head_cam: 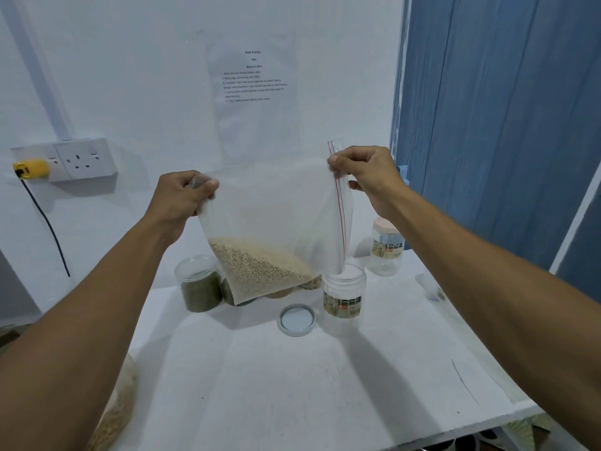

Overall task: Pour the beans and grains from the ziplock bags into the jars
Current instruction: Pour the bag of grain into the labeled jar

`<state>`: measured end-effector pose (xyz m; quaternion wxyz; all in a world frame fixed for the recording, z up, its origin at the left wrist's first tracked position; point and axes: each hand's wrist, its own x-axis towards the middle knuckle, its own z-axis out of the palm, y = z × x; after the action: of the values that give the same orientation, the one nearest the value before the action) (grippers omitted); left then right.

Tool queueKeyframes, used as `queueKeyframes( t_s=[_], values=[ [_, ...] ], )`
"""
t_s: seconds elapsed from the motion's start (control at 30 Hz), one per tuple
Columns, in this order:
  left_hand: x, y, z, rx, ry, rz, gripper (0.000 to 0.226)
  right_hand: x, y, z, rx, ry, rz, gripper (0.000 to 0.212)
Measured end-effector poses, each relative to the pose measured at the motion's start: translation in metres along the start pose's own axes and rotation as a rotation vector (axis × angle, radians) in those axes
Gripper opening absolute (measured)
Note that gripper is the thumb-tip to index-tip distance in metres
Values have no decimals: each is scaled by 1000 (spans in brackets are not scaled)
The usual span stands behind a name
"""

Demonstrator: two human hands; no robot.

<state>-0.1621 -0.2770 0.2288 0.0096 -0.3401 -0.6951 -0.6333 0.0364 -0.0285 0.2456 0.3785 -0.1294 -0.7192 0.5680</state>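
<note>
I hold a clear ziplock bag [276, 216] up over the white table, turned sideways with its red zip strip on the right. My left hand [182, 198] grips the bag's bottom corner, and my right hand [364, 174] pinches the zip edge near its top. Pale grains [260, 265] lie heaped in the bag's low left part. The bag's lower zip corner hangs just over the mouth of an open clear jar [344, 296] with a label. That jar's white lid [296, 319] lies flat to its left.
A lidded jar of green beans [198, 284] stands at the back left, with more filled jars behind the bag. A closed labelled jar [386, 247] stands at the back right. Another bag of grains [113, 415] sits at the table's [292, 385] left edge. A wall socket is on the left.
</note>
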Motion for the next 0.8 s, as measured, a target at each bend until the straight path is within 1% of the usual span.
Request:
queueKeyframes(
  t_s=[0.23, 0.37, 0.53, 0.8],
  values=[
    [-2, 1, 3, -2, -11, 17, 12, -2, 9, -1, 21, 38, 24, 20],
    [3, 2, 6, -3, 8, 30, 20, -4, 12, -1, 36, 60, 44, 18],
    [7, 4, 13, -133, 8, 31, 16, -4, 13, -3, 60, 83, 44, 9],
    [17, 18, 28, -145, 20, 20, 18, -5, 17, -12, 109, 132, 33, 7]
  ],
)
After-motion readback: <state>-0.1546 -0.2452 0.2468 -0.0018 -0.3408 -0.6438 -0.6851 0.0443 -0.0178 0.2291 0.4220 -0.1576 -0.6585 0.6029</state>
